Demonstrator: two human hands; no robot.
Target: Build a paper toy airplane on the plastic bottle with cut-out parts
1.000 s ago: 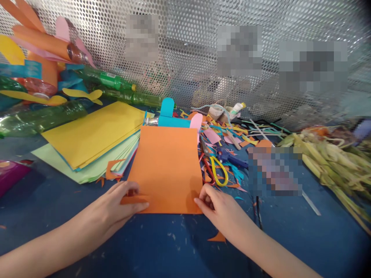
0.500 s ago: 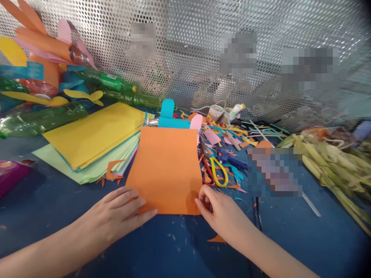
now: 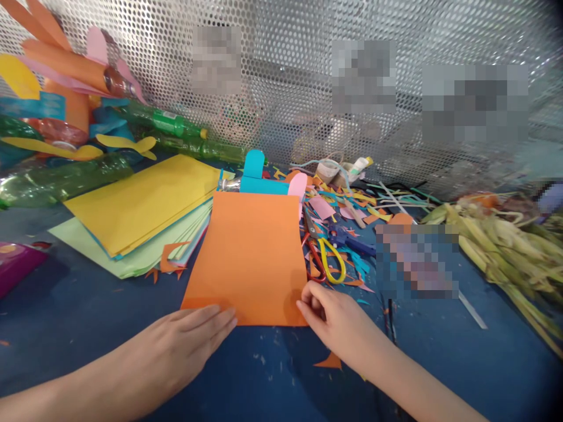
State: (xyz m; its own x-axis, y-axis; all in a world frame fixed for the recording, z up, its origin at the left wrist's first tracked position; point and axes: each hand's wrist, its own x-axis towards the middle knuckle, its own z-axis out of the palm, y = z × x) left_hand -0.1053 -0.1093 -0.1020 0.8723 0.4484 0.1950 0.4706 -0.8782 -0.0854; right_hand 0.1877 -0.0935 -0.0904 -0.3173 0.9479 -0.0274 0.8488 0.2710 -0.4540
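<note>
A sheet of orange paper lies in front of me, its near edge towards my body. Across its near left corner rests my left hand, fingers stretched out and side by side, thumb hidden. My right hand is closed at the paper's lower right edge, thumb and curled fingers pinching it. Just beyond the sheet lies a blue paper-wrapped bottle with a pink tab. Scissors with a yellow handle lie beside the right edge, next to red-handled scissors.
Yellow sheets lie over pale green paper at left. Green bottles and paper-covered bottle crafts stand behind them. Colourful scraps, a blue glue gun and corn husks spread rightward. A perforated metal screen rises behind.
My left hand has slid down towards the paper's near edge, its fingers now closer together, uncovering more of the left side. My right hand stays almost where it was.
</note>
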